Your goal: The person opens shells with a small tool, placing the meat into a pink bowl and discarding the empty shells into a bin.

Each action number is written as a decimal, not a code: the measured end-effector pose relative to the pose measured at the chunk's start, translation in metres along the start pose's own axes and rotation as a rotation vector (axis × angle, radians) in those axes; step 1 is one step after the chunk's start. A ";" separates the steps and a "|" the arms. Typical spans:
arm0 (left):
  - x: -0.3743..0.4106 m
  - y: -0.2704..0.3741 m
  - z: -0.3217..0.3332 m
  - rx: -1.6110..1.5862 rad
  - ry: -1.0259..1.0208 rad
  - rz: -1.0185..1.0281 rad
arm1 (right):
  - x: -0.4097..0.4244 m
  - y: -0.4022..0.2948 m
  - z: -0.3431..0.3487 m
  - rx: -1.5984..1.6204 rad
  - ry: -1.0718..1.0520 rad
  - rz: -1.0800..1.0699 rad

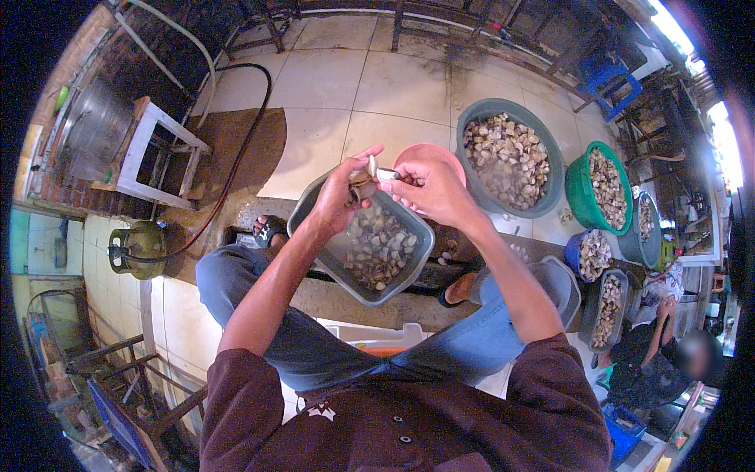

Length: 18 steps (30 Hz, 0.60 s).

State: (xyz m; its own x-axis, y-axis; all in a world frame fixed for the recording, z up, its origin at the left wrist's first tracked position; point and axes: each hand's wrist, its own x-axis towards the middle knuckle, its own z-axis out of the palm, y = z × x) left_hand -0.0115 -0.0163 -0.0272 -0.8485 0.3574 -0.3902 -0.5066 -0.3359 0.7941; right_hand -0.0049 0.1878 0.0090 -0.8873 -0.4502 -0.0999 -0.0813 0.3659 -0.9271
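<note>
My left hand (345, 192) holds several clams (361, 180) in its palm and fingers, above the left part of a grey plastic basin (426, 259). The fingers of my right hand (427, 186) are closed on a small pale piece, either a clam shell or a small tool (387, 174), which meets the clams at my left hand. More clams (383, 245) lie in cloudy water in the basin between my feet. A pink plastic bowl (433, 151) stands just beyond my right hand, which partly covers it.
A large round grey tub (557, 177) of clams stands right of the pink bowl. Further right are a green basin (569, 189), a blue bowl (570, 251) and a grey tray (590, 321) of shells. A person (649, 360) sits at far right. A gas cylinder (144, 251) with hose stands left.
</note>
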 end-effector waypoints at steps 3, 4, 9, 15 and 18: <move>-0.001 0.000 0.001 0.008 -0.021 0.010 | 0.000 0.002 0.004 -0.077 0.043 -0.025; -0.002 0.000 0.002 0.009 -0.026 0.019 | 0.000 0.003 0.004 -0.091 0.051 -0.037; -0.002 0.001 0.005 0.044 -0.019 0.031 | 0.000 0.006 0.006 -0.194 0.093 -0.136; -0.005 0.003 0.008 0.102 -0.001 0.041 | -0.001 0.004 0.006 -0.239 0.100 -0.158; -0.009 0.002 0.009 0.179 0.005 0.124 | -0.002 0.002 0.006 -0.232 0.104 -0.159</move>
State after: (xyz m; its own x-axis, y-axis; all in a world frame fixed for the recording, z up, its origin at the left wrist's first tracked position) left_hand -0.0035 -0.0120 -0.0175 -0.9037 0.3184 -0.2864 -0.3635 -0.2169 0.9060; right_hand -0.0006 0.1848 0.0049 -0.8957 -0.4357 0.0885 -0.3142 0.4793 -0.8195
